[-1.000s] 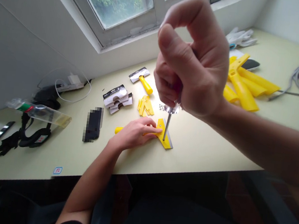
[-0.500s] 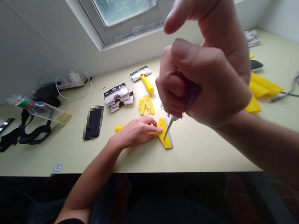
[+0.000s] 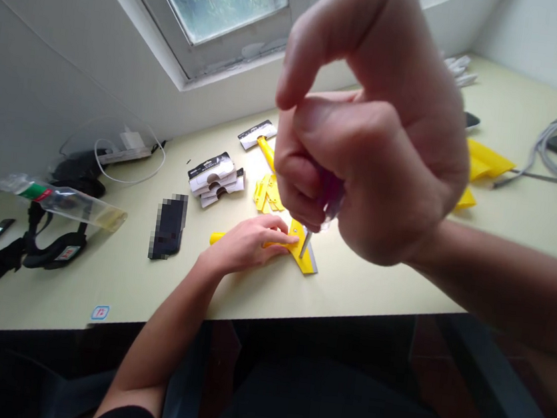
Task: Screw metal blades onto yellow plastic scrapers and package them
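A yellow scraper (image 3: 303, 255) with a metal blade edge lies flat on the pale table (image 3: 375, 280) near its front edge. My left hand (image 3: 247, 242) presses down on the scraper's handle, fingers spread over it. Close to the camera, my right hand (image 3: 372, 132) is closed around a screwdriver (image 3: 306, 242). Only the thin metal shaft shows below the fist, and its tip meets the scraper's yellow head. The screwdriver's handle is hidden inside my fingers.
Loose yellow parts (image 3: 269, 194) and carded packs (image 3: 214, 178) lie behind the scraper, with another scraper (image 3: 259, 136) farther back. More yellow scrapers (image 3: 484, 165) sit at right, half hidden. A black phone (image 3: 168, 227), plastic bag (image 3: 63, 201), straps and cables crowd the left.
My right hand has risen toward the camera and turned on the screwdriver, covering more of the shaft. The left hand and the scraper have stayed put.
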`<state>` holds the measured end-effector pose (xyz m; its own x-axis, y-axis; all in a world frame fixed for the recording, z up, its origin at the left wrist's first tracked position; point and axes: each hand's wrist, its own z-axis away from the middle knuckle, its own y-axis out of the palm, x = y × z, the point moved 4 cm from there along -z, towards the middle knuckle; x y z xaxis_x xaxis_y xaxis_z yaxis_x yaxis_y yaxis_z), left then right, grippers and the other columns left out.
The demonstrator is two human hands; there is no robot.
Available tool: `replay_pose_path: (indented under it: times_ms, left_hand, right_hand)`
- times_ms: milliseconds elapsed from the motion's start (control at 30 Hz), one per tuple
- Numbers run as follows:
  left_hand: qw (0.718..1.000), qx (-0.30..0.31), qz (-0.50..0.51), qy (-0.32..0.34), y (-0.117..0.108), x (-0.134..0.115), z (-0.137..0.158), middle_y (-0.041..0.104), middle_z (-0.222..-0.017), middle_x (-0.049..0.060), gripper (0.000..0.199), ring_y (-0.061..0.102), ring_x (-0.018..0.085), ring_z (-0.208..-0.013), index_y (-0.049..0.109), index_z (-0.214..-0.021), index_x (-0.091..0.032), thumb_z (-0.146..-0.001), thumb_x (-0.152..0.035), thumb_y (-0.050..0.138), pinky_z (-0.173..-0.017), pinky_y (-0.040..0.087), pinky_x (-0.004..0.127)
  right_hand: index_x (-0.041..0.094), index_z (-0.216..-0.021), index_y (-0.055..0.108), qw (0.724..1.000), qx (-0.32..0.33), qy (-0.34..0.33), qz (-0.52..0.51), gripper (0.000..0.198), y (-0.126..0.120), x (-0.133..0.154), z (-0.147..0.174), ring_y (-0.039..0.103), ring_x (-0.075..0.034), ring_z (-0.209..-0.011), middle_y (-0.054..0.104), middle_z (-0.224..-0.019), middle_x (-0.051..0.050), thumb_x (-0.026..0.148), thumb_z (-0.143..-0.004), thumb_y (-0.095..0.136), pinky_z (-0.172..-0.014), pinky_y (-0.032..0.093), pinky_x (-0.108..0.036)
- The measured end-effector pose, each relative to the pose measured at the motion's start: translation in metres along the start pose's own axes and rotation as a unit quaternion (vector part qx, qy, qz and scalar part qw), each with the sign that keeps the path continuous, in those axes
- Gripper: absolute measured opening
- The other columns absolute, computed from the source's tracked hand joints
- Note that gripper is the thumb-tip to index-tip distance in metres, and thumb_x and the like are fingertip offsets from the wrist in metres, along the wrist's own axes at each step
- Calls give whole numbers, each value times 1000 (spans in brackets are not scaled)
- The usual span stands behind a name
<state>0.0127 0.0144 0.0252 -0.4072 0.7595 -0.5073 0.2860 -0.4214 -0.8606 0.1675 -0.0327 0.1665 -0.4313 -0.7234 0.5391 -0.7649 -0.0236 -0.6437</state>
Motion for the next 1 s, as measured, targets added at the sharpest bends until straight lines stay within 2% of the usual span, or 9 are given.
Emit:
replay_pose_path:
  times_ms: [100,200,333,467,600,700,800,933,1000]
  left_hand:
    - [1000,7,-21,23,2,2,1,68,-104,2,21,65,16,-93,72,-108,-28,-92,-32,59,-86,55,32]
    - [999,8,-25,32,5,5,1,67,-105,4,21,64,16,-90,73,-108,-26,-91,-28,60,-83,54,31]
    - [999,17,-17,40,7,6,1,67,-104,5,21,63,16,-90,73,-108,-24,-91,-26,61,-81,52,30]
    - [999,13,-17,29,6,6,1,66,-105,5,21,62,15,-89,73,-108,-24,-91,-25,61,-81,52,30]
    - [999,12,-14,29,7,7,2,67,-105,5,22,63,16,-90,73,-109,-24,-90,-26,63,-82,51,31]
    - [999,10,-15,29,7,8,2,67,-106,5,22,63,16,-92,73,-109,-24,-89,-26,63,-83,51,31]
    - [999,16,-21,28,8,9,3,67,-107,5,22,63,16,-93,73,-109,-25,-90,-26,63,-84,51,31]
    - [999,18,-29,30,7,8,3,67,-109,5,25,63,17,-94,72,-113,-25,-91,-29,61,-86,50,31]
    - [999,15,-30,34,6,7,2,67,-108,5,26,63,16,-93,72,-113,-26,-90,-29,62,-85,49,29]
  right_hand:
    - [14,-92,51,982,-57,-3,178,68,-5,4,-8,66,-11,-71,55,-71,0,47,-98,-8,-57,49,-18]
    - [12,-96,56,952,-78,39,293,70,-8,-2,-7,67,-15,-71,56,-69,0,59,-97,4,-61,50,-25]
    - [11,-94,58,973,-3,86,212,79,4,-26,8,69,-9,-86,66,-74,-1,45,-97,-14,-62,49,-14]
    - [11,-92,60,979,9,127,157,85,9,-43,23,67,-5,-95,71,-82,0,38,-94,-21,-68,49,-10]
    - [10,-97,62,976,10,143,165,89,-18,-36,14,66,-1,-93,72,-85,3,38,-92,-22,-67,47,-8]
    - [13,-107,63,967,87,109,214,72,-38,-19,-2,67,-1,-83,72,-87,6,49,-95,2,-55,42,-9]
    - [18,-110,63,938,174,40,298,55,-43,-5,-16,66,-3,-69,70,-82,7,59,-91,32,-39,30,-11]
    - [16,-73,60,852,164,-3,497,81,-45,-3,-24,68,-10,-71,49,-48,1,67,-88,-1,-39,18,-22]
    - [17,-73,61,827,166,-26,536,84,-45,-4,-22,68,-13,-79,47,-48,1,66,-86,-7,-44,21,-26]
